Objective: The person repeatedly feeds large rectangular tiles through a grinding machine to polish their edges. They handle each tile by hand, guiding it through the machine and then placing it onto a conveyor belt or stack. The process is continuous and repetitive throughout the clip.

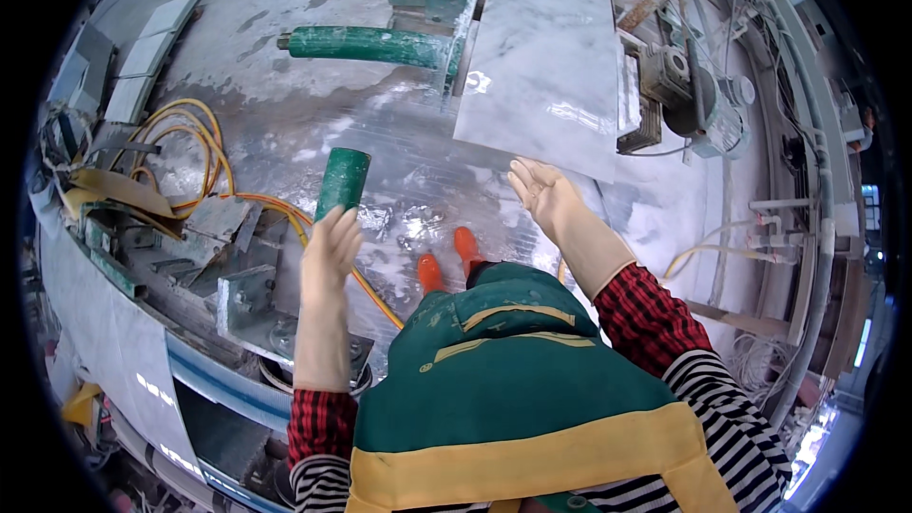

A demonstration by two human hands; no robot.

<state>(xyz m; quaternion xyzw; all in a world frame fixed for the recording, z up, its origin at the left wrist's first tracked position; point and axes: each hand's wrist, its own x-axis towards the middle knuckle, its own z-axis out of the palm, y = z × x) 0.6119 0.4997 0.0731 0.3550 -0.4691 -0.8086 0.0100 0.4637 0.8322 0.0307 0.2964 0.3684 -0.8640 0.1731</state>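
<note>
Both my hands wear long cream rubber gloves. My left hand [332, 245] is raised at the lower end of a green cylinder [344, 178]; its fingers are stretched and hold nothing I can see. Whether they touch the cylinder I cannot tell. My right hand [543, 192] is open with its fingers out, just short of the near edge of a large white marble slab [541, 47] with grey veins. Contact between them is not plain. Another green roller [370, 46] sticks out to the left from beside the slab.
Wet grey floor [399, 123] lies around my orange boots [430, 273]. Yellow and orange hoses [218, 157] coil at the left and run toward my feet. Metal machine frames [249, 299] stand at lower left; a motor [717, 128] and pipes line the right.
</note>
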